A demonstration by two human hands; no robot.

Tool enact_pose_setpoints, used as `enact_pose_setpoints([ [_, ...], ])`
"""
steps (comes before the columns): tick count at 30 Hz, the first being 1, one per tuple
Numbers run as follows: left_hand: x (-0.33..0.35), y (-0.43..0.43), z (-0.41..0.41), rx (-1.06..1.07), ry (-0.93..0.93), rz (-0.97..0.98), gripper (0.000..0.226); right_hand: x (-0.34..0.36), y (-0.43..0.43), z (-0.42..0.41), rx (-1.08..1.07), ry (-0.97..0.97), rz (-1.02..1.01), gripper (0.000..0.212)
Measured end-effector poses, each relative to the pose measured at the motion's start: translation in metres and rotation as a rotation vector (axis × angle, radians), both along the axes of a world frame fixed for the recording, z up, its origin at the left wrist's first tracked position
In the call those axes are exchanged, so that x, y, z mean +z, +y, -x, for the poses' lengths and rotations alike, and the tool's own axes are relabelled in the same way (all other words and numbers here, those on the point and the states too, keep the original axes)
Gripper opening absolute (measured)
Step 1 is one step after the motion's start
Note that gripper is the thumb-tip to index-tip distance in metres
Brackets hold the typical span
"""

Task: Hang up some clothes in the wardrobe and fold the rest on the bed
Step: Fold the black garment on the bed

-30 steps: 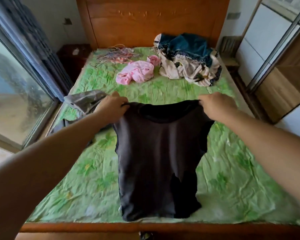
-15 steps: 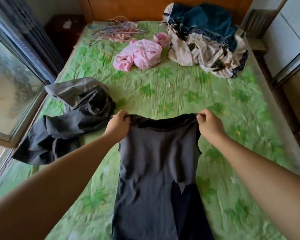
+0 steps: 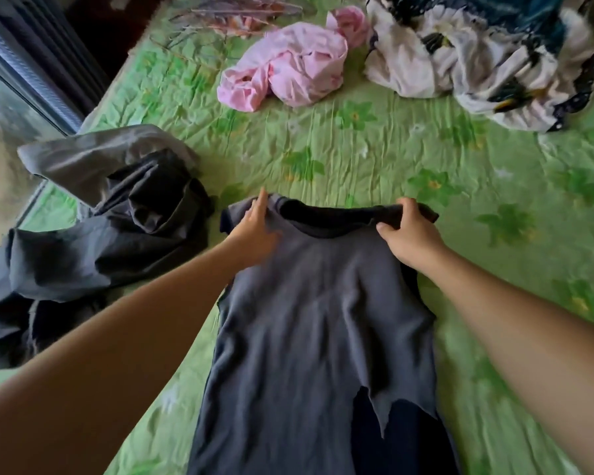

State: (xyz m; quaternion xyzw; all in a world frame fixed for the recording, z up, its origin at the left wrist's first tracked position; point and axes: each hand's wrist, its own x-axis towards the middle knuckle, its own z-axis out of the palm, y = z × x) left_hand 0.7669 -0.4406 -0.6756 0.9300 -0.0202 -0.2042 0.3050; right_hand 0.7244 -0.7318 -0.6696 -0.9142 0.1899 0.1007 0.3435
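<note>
Two hands, head cam, on dark grey shirt (image 3: 323, 320), spread flat on green bed (image 3: 391, 149). L hand (image 3: 254, 231) lies on its shoulder w/ fingers (image 3: 262, 204) straight; R hand (image 3: 412, 238) pinches other shoulder. Just left, grey heap (image 3: 110, 234); pink garment (image 3: 288, 73) farther back.

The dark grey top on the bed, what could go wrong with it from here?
1. Only the right hand grips a shoulder of the dark grey top; the left hand lies flat on the other, so a pull could skew it.
2. Creases run across its chest; folding now may press them in.
3. The dark clothes pile lies close beside it and might get caught in a fold.
</note>
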Motion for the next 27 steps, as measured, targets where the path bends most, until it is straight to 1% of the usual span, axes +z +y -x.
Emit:
enact_pose_setpoints([
  [1, -0.026, 0.002, -0.002, -0.048, 0.029, -0.049, 0.091, -0.023, 0.002, -0.001, 0.035, 0.015, 0.026, 0.072],
  [2, -0.05, 0.004, 0.001, -0.096, 0.035, -0.126, 0.09, -0.048, 0.006, 0.002, 0.095, 0.031, 0.085, 0.079],
  [4, -0.096, 0.01, 0.017, -0.196, 0.0, -0.332, 0.083, -0.099, 0.014, 0.017, 0.234, 0.08, 0.279, 0.081],
  [6, -0.132, 0.015, 0.035, -0.238, -0.059, -0.479, 0.075, -0.141, 0.02, 0.035, 0.313, 0.112, 0.468, 0.077],
  [8, -0.156, 0.016, 0.046, -0.22, -0.153, -0.531, 0.071, -0.167, 0.023, 0.048, 0.327, 0.066, 0.574, 0.075],
  [10, -0.171, 0.015, 0.052, -0.176, -0.275, -0.54, 0.07, -0.183, 0.023, 0.053, 0.294, -0.019, 0.635, 0.076],
  [12, -0.183, 0.016, 0.053, -0.141, -0.369, -0.522, 0.069, -0.197, 0.024, 0.052, 0.256, -0.09, 0.666, 0.076],
  [14, -0.192, 0.018, 0.052, -0.125, -0.406, -0.509, 0.068, -0.207, 0.024, 0.051, 0.239, -0.146, 0.68, 0.075],
  [16, -0.194, 0.018, 0.052, -0.119, -0.397, -0.5, 0.068, -0.208, 0.024, 0.053, 0.238, -0.172, 0.683, 0.074],
  [19, -0.191, 0.02, 0.051, -0.127, -0.354, -0.476, 0.068, -0.206, 0.023, 0.053, 0.241, -0.13, 0.665, 0.075],
  [22, -0.18, 0.026, 0.055, -0.145, -0.3, -0.408, 0.07, -0.194, 0.017, 0.055, 0.275, -0.083, 0.547, 0.075],
  [24, -0.169, 0.036, 0.066, -0.071, -0.27, -0.403, 0.072, -0.181, 0.005, 0.065, 0.274, -0.163, 0.465, 0.074],
  [25, -0.163, 0.043, 0.074, 0.006, -0.252, -0.419, 0.072, -0.174, -0.003, 0.073, 0.22, -0.209, 0.452, 0.071],
  [26, -0.158, 0.053, 0.083, 0.092, -0.232, -0.44, 0.071, -0.167, -0.011, 0.083, 0.135, -0.215, 0.474, 0.067],
  [27, -0.151, 0.063, 0.09, 0.17, -0.213, -0.451, 0.067, -0.159, -0.019, 0.093, 0.039, -0.153, 0.519, 0.06],
])
